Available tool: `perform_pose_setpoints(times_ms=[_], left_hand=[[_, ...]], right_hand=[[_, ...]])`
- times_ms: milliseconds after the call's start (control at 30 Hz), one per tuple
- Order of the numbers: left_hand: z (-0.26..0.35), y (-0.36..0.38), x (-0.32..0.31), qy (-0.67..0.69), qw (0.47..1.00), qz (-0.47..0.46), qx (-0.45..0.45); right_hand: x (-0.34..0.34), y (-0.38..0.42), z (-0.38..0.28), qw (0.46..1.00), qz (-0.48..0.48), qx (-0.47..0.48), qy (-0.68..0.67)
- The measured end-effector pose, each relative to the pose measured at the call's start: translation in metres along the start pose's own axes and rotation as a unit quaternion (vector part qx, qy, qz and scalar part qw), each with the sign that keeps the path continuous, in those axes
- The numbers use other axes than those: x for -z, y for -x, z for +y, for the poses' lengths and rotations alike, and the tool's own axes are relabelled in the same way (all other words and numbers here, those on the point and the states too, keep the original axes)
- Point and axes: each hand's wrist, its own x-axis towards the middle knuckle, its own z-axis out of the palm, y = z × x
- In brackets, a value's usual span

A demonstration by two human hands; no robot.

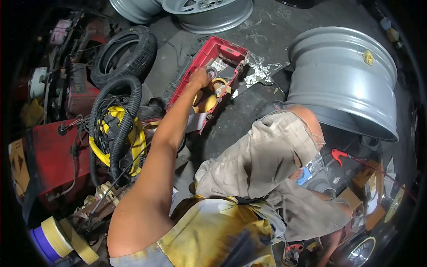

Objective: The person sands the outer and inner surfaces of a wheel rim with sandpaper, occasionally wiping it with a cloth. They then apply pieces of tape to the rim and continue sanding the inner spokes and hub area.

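My left arm stretches forward, and my left hand is inside a red open toolbox on the floor. Its fingers are closed at a grey ring that looks like a roll of tape; the fingertips are partly hidden. Yellow tape rolls and other small items lie in the box beside the hand. A white sheet sticks out at the near end. My right hand does not show clearly; a limb at the lower right edge cannot be made out.
A large silver wheel rim stands at right, with another rim at the back. Left are a tyre, a black corrugated hose and tape rolls. A red air blow gun and cardboard lie right.
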Motion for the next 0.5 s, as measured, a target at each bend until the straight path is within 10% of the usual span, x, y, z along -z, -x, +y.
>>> perform_pose_setpoints(times_ms=[200,267,433,500], left_hand=[[0.013,0.004,-0.010,0.026,1.000,0.003,0.001],[-0.009,-0.023,-0.042,0.013,0.989,0.061,-0.138],[0.003,-0.042,-0.027,-0.092,0.995,-0.005,-0.048],[0.008,-0.046,-0.012,-0.163,0.947,-0.275,-0.001]], right_hand=[[0.012,0.010,0.010,1.000,-0.002,-0.018,-0.010],[0.015,0.007,0.008,1.000,-0.001,-0.018,-0.013],[0.030,0.002,0.007,1.000,0.001,-0.021,-0.011],[0.033,0.002,0.010,1.000,-0.004,-0.024,-0.011]])
